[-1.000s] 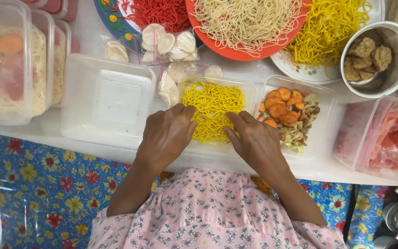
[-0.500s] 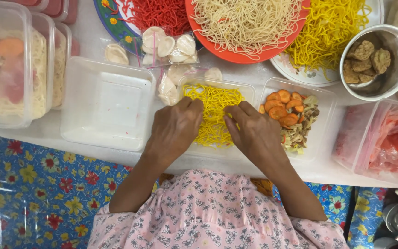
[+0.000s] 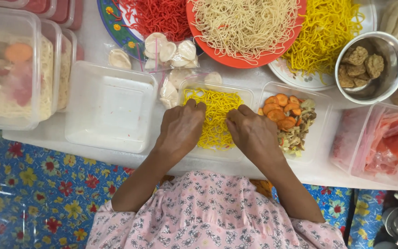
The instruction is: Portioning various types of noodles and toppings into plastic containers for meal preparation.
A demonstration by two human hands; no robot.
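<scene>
Both hands rest palm down on a bed of yellow noodles (image 3: 215, 115) lying in a clear plastic tub (image 3: 249, 94) at the front of the white counter (image 3: 93, 32). The left hand (image 3: 180, 131) lies on the noodles' left side, its fingers bent and pressed into the strands; the right hand (image 3: 254, 133) lies on the right side in the same way. Neither grip is closed around anything, as the fingers lie flat on the noodles rather than pinching them. Just left of the tub stands an empty square tub (image 3: 109, 108). Just right of it is a tub of carrot slices and chopped vegetables (image 3: 291, 120). Beyond the hands lie a bag of pale dumplings (image 3: 169, 50), an orange plate of pale noodles (image 3: 245, 27) and a metal bowl of brown pieces (image 3: 369, 67).
</scene>
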